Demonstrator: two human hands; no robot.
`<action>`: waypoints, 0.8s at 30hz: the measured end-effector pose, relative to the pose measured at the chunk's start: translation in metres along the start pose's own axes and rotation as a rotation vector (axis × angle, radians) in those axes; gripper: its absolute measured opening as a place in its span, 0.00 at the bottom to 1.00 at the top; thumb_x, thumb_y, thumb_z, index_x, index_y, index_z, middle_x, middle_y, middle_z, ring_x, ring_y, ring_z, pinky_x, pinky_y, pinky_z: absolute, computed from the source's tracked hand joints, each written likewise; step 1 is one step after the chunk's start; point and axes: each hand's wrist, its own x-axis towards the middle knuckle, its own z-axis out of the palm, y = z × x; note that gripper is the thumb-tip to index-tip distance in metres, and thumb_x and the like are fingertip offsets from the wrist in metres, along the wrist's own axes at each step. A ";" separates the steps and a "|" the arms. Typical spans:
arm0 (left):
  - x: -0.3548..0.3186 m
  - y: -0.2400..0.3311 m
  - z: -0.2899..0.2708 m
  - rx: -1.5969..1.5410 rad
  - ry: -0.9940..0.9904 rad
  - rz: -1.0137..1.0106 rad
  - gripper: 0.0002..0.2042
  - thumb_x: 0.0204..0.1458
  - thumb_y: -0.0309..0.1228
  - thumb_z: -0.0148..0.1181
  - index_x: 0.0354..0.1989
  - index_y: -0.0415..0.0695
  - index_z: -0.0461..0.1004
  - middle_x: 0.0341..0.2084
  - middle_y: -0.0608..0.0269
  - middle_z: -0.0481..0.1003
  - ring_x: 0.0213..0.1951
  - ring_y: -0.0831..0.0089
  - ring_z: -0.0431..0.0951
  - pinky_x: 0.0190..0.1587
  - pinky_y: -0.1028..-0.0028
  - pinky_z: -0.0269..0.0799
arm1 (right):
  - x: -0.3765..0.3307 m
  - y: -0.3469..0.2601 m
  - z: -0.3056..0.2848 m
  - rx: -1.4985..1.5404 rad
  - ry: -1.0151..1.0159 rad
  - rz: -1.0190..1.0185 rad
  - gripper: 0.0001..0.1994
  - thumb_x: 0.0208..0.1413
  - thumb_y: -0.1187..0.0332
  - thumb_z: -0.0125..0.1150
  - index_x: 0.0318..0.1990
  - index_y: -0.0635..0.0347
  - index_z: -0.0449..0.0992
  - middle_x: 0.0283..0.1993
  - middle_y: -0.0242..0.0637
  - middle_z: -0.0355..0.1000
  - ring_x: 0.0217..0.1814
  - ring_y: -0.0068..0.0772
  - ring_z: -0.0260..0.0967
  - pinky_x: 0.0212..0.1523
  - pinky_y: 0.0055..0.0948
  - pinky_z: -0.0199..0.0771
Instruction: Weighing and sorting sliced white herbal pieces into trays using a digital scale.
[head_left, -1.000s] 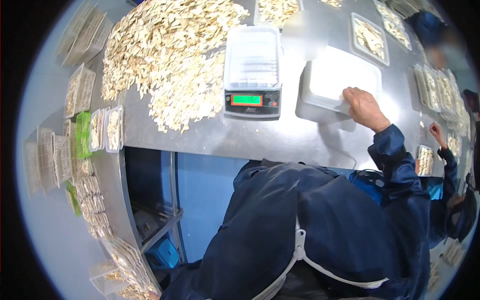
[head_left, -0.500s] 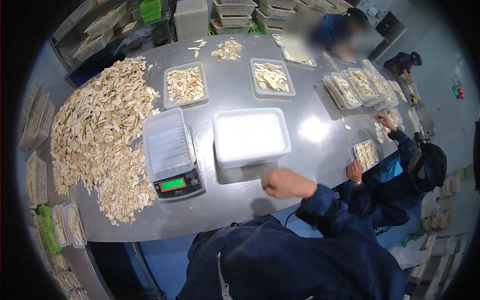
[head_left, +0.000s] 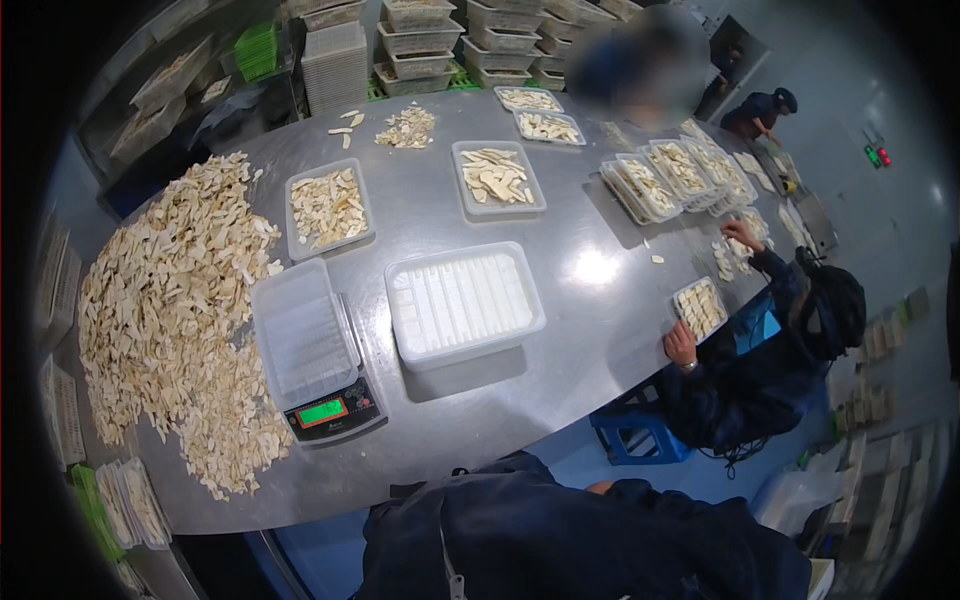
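Only a sliver of my right hand (head_left: 600, 487) shows at the front of my dark jacket, below the table edge; its fingers are hidden. My left hand is out of sight. Closest to me on the steel table (head_left: 430, 440) stand a digital scale (head_left: 337, 418), its display lit green, and a clear plastic tray (head_left: 305, 330) resting on it. To the right of the scale sits a white ribbed plastic tub (head_left: 465, 300), apparently a stack of nested trays. A big heap of pale dried slices (head_left: 175, 310) covers the table's left side.
Two trays of slices (head_left: 328, 208) (head_left: 497, 178) stand farther back. At right, a co-worker's hand (head_left: 681, 345) touches a filled tray (head_left: 700, 308); stacked filled trays (head_left: 640, 190) lie beyond. A blue stool (head_left: 640, 437) stands under the right edge. Crates (head_left: 420, 40) line the back.
My right hand has dropped from above the table, beside the tub, to my jacket front, mostly hidden. The view has shifted, so the table's things appear lower and farther left.
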 end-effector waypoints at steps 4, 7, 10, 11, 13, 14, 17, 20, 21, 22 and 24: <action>-0.026 -0.022 -0.001 -0.007 0.019 -0.093 0.16 0.53 0.38 0.50 0.43 0.40 0.72 0.36 0.54 0.75 0.26 0.60 0.76 0.32 0.62 0.69 | 0.004 -0.059 0.012 0.081 0.207 0.250 0.16 0.50 0.64 0.60 0.43 0.67 0.74 0.48 0.47 0.72 0.50 0.37 0.68 0.48 0.34 0.66; -0.040 -0.034 0.000 -0.015 -0.004 -0.148 0.16 0.54 0.38 0.50 0.44 0.40 0.72 0.36 0.54 0.75 0.26 0.60 0.76 0.32 0.62 0.69 | 0.009 -0.241 -0.004 0.079 0.226 0.428 0.20 0.49 0.61 0.61 0.44 0.68 0.74 0.47 0.46 0.72 0.49 0.36 0.68 0.48 0.34 0.66; -0.071 -0.053 -0.002 -0.062 -0.005 -0.239 0.16 0.54 0.38 0.50 0.44 0.40 0.72 0.37 0.54 0.75 0.26 0.61 0.76 0.32 0.62 0.70 | 0.021 -0.337 -0.023 0.116 0.180 0.447 0.23 0.48 0.57 0.61 0.45 0.69 0.73 0.46 0.45 0.73 0.48 0.36 0.68 0.47 0.34 0.66; -0.083 -0.061 -0.003 -0.075 -0.003 -0.268 0.16 0.54 0.38 0.50 0.44 0.40 0.72 0.37 0.54 0.75 0.26 0.61 0.76 0.32 0.63 0.70 | 0.025 -0.355 -0.030 0.138 0.168 0.437 0.24 0.48 0.56 0.61 0.45 0.70 0.73 0.45 0.45 0.73 0.48 0.36 0.68 0.47 0.35 0.66; -0.118 -0.078 -0.002 -0.112 0.009 -0.334 0.16 0.54 0.38 0.50 0.44 0.40 0.72 0.37 0.54 0.75 0.26 0.61 0.76 0.32 0.63 0.70 | 0.030 -0.377 -0.046 0.161 0.176 0.422 0.27 0.47 0.54 0.62 0.46 0.70 0.72 0.45 0.44 0.74 0.47 0.35 0.68 0.46 0.35 0.66; -0.144 -0.082 0.001 -0.130 0.012 -0.366 0.16 0.54 0.38 0.50 0.44 0.40 0.72 0.37 0.54 0.75 0.26 0.61 0.76 0.32 0.63 0.70 | 0.031 -0.384 -0.052 0.014 0.197 0.595 0.22 0.47 0.59 0.59 0.43 0.70 0.74 0.41 0.42 0.75 0.44 0.33 0.69 0.43 0.34 0.67; -0.222 -0.073 0.010 -0.202 -0.021 -0.460 0.16 0.54 0.38 0.50 0.45 0.40 0.72 0.37 0.54 0.75 0.26 0.61 0.76 0.32 0.63 0.70 | 0.016 -0.356 -0.059 -0.131 0.203 0.567 0.17 0.44 0.65 0.58 0.38 0.71 0.75 0.33 0.45 0.76 0.34 0.30 0.71 0.34 0.33 0.69; -0.264 -0.064 0.022 -0.319 -0.061 -0.574 0.16 0.54 0.38 0.50 0.45 0.40 0.72 0.38 0.54 0.75 0.26 0.62 0.76 0.32 0.63 0.70 | 0.018 -0.413 -0.058 0.080 0.458 0.468 0.14 0.44 0.67 0.56 0.35 0.71 0.74 0.30 0.43 0.74 0.32 0.33 0.69 0.32 0.31 0.68; -0.273 -0.062 0.027 -0.362 -0.057 -0.632 0.16 0.54 0.38 0.50 0.45 0.40 0.72 0.38 0.55 0.75 0.26 0.62 0.76 0.32 0.63 0.70 | 0.022 -0.400 -0.060 0.083 0.444 0.475 0.14 0.44 0.67 0.56 0.34 0.71 0.74 0.30 0.43 0.73 0.31 0.32 0.69 0.32 0.31 0.67; -0.285 -0.062 0.032 -0.391 -0.051 -0.663 0.16 0.54 0.38 0.50 0.45 0.40 0.72 0.38 0.55 0.75 0.26 0.62 0.76 0.32 0.63 0.70 | 0.031 -0.391 -0.059 0.083 0.422 0.465 0.13 0.45 0.67 0.56 0.34 0.71 0.74 0.29 0.43 0.73 0.31 0.32 0.69 0.32 0.30 0.67; -0.300 -0.059 0.042 -0.450 -0.032 -0.722 0.16 0.54 0.38 0.50 0.45 0.40 0.72 0.38 0.55 0.75 0.26 0.62 0.76 0.32 0.63 0.70 | 0.041 -0.379 -0.057 0.080 0.396 0.451 0.13 0.45 0.68 0.56 0.33 0.71 0.73 0.29 0.42 0.73 0.31 0.32 0.68 0.32 0.30 0.67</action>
